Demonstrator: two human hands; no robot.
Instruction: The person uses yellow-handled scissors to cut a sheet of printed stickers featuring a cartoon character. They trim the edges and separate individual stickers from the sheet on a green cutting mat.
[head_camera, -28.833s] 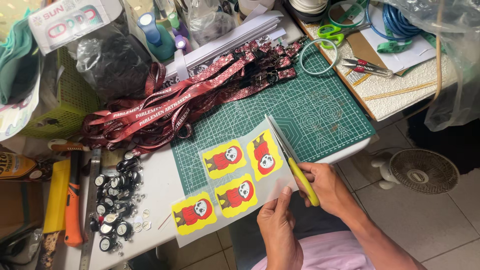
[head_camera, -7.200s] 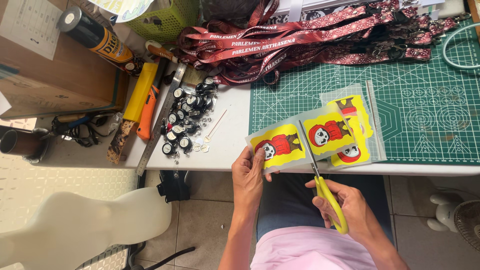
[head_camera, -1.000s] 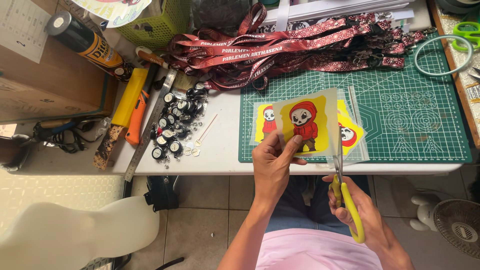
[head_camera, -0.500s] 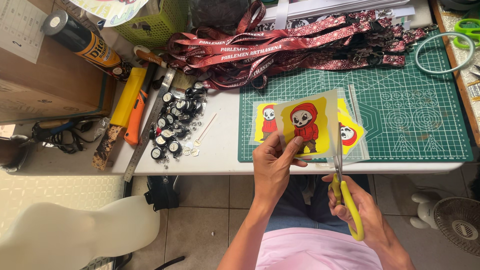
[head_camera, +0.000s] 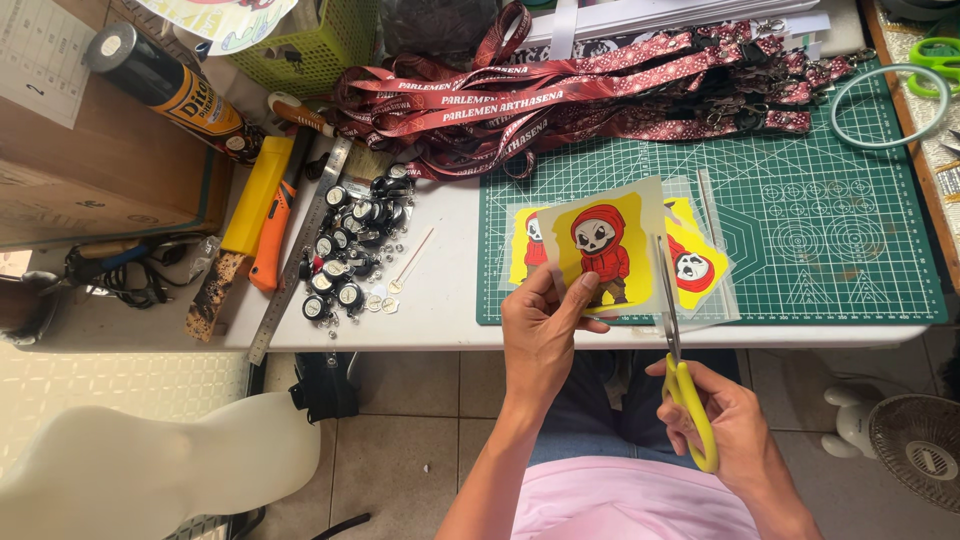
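At frame centre, the left hand (head_camera: 540, 325) pinches the sticker (head_camera: 600, 250) from below (yellow, red-hooded figure); the right hand (head_camera: 735, 425), lower right, grips yellow-handled scissors (head_camera: 680, 375) along its right edge.

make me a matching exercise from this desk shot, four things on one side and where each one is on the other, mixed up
Things:
1. sticker sheet
2. yellow-handled scissors
3. red lanyards
4. ring of green cord

Places:
A. piled along the far edge of the cutting mat
B. in the right hand, blades at the sheet's right edge
C. pinched in the left hand
D. lying at the mat's far right corner

Pairs: 1-C, 2-B, 3-A, 4-D
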